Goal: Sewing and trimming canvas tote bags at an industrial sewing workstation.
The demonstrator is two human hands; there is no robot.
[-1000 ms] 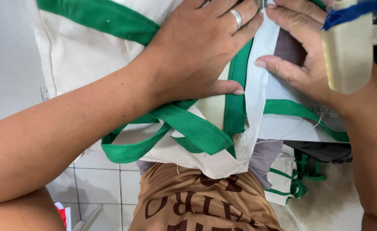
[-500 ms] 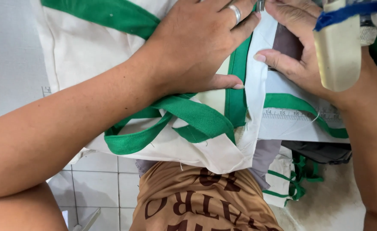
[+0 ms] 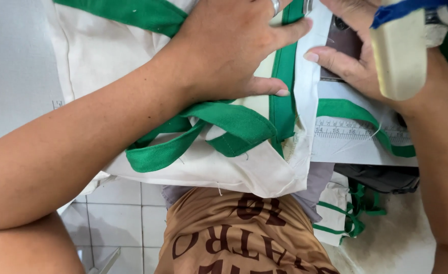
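Note:
My left hand point(image 3: 236, 48) lies flat on a cream cloth bag point(image 3: 112, 56) with green trim, fingers spread, a ring on one finger, pressing it to the sewing table. A green strap handle point(image 3: 203, 129) loops just below my thumb. My right hand point(image 3: 353, 61) presses the bag's folded white edge point(image 3: 305, 109) beside a vertical green band point(image 3: 284, 101), fingertips on the cloth. A cream-coloured machine part with blue tape point(image 3: 402, 50) hides the back of the right hand.
A printed ruler strip point(image 3: 351, 129) runs along the table's edge. Another green strap point(image 3: 356, 114) curves across the white table. More cream-and-green bags point(image 3: 346, 213) hang at the lower right. My lap in brown cloth point(image 3: 239, 238) and a tiled floor point(image 3: 117, 213) lie below.
The bag has slid toward me and a little right under both hands. The green strap loop has shifted with it.

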